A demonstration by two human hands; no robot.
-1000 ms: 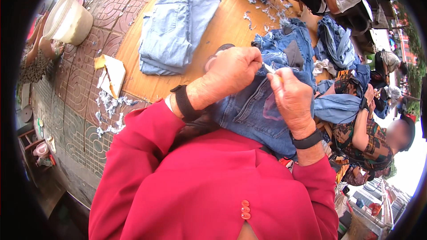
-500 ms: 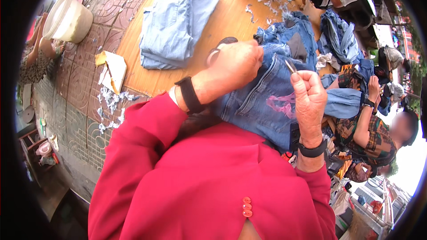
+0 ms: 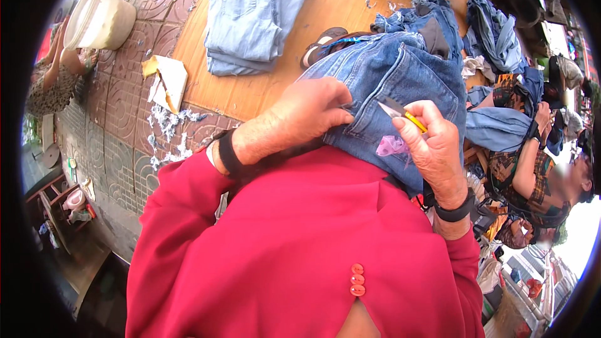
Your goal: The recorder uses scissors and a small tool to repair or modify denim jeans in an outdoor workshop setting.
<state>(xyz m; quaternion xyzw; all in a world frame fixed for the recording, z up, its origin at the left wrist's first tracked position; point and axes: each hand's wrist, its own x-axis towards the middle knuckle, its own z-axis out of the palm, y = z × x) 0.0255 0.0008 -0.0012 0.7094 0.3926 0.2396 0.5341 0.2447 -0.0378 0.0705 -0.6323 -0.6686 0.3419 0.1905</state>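
Note:
Dark blue jeans, frayed at the far end, lie across my lap. My left hand is on their near left part, fingers curled onto the denim. My right hand grips small snips with yellow handle and pointed metal blades, tips just above the denim. A pink translucent scrap lies on the jeans beside that hand. Folded light blue jeans rest beyond, on a wooden board.
Paving holds a white bucket, torn card and blue fluff; someone's bare legs show at left. At right, a person handles garments among denim piles; others sit beyond.
My left hand has moved down and toward me, uncovering more jeans. My right hand has moved lower, turning the snips so blades point left. The view has shifted slightly.

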